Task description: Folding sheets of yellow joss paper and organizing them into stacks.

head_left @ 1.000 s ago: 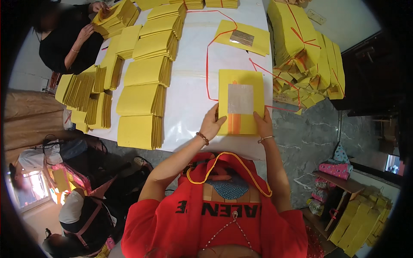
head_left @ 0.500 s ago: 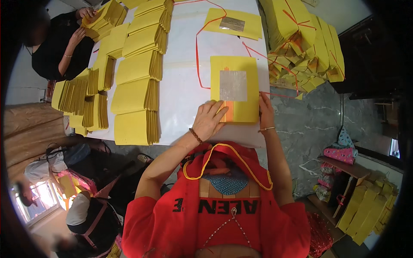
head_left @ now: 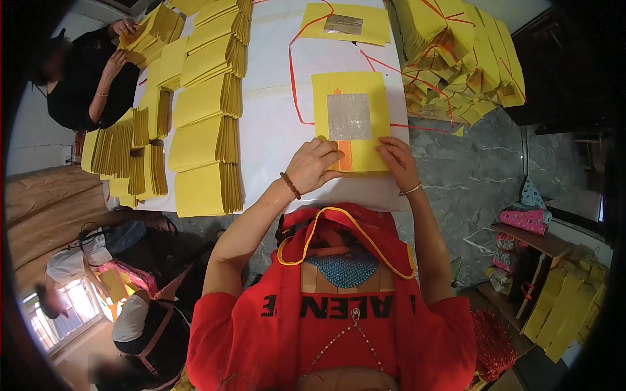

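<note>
A stack of yellow paper (head_left: 372, 91) lies on the white table in front of me. Its top sheet carries a silver foil square (head_left: 349, 117) and an orange stripe (head_left: 345, 155). My left hand (head_left: 314, 163) grips the lower left edge, fingers curled over the stripe. At the lower right edge, my right hand (head_left: 399, 163) has its fingertips on top of the paper; its thumb is hard to make out. Red string (head_left: 295, 91) runs beneath the stack and out on both sides. Beyond it lies another foil-marked yellow stack (head_left: 372, 26).
Folded yellow paper bundles (head_left: 202, 146) line the table's left side. A co-worker in black (head_left: 78, 85) handles a bundle (head_left: 156, 36) at the far left. Tied yellow paper piles (head_left: 456, 58) stand beyond the table's right edge. A low shelf (head_left: 535, 241) stands at right.
My right hand has shifted from the stack's side, so its fingers now rest over the right edge. The left hand's fingers have curled more. The whole view has shifted slightly.
</note>
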The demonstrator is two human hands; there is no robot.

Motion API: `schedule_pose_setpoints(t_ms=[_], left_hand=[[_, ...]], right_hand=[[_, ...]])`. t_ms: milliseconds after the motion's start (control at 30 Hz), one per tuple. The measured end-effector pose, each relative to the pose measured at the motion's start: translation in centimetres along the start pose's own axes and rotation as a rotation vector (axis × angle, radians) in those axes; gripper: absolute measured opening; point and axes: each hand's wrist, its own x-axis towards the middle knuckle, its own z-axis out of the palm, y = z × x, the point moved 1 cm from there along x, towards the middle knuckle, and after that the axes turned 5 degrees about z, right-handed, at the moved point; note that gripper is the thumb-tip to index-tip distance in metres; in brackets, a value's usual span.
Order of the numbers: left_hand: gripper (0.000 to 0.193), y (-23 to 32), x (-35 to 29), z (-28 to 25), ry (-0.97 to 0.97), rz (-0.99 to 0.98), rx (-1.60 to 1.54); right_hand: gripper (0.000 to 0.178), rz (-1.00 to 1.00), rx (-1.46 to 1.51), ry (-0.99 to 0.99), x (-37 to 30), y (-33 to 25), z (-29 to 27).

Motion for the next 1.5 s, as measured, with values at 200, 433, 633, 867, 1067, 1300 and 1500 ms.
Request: schedule_pose_setpoints(t_ms=[200, 433, 633, 867, 1067, 1300, 1500], left_hand=[[0.02, -0.9, 0.8, -0.3, -0.063, -0.044, -0.256], [0.013, -1.3, 1.5, -0.9, -0.16, -0.13, -0.353], [0.013, -1.7, 1.3, -0.9, -0.171, -0.137, -0.369], [0.015, -2.8, 1.4, -0.6, -0.232, -0.283, -0.471], [0.016, -3.7, 1.3, 0.0, -0.163, -0.38, -0.633], [0.015, -3.9, 1.4, 0.1, -0.179, -0.459, -0.691], [0.015, -3.9, 1.4, 0.2, -0.146, -0.575, -0.808]], right_hand=[[0.021, 0.107, 0.151, -0.019, 0.2, -0.1, -0.2], [0.027, 0.096, 0.139, -0.031, 0.2, 0.2, -0.1], [0.027, 0.132, 0.201, -0.022, 0.1, 0.6, 0.2], [0.027, -0.035, 0.287, -0.111, 0.0, 1.4, -0.5], [0.035, 0.014, 0.185, -0.069, 0.0, 0.8, 0.0], [0.034, 0.065, 0.254, -0.046, 0.3, 2.0, 0.4], [0.032, 0.156, 0.344, -0.063, 0.6, 1.5, 0.5]])
